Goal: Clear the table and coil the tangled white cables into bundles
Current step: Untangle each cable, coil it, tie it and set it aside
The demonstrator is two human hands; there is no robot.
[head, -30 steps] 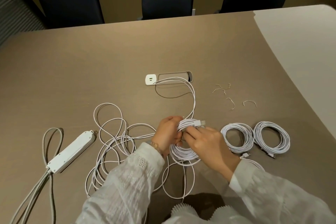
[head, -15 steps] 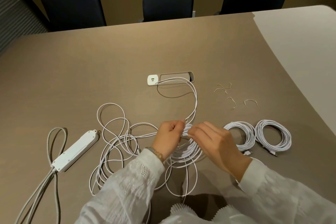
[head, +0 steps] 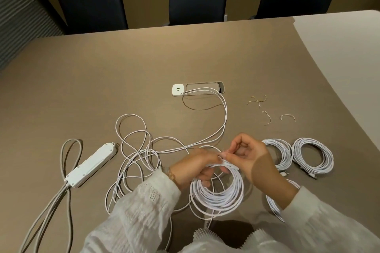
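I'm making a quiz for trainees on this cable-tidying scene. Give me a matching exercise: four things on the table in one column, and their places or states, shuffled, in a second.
Things:
1. power strip
2. twist ties
3. two finished cable bundles
4. coil in progress

Places or states:
A. held in both hands
B. left side of the table, grey cord attached
C. lying side by side at the right
D. scattered loose, beyond the bundles

Pairs: 1-B, 2-D, 3-C, 4-A
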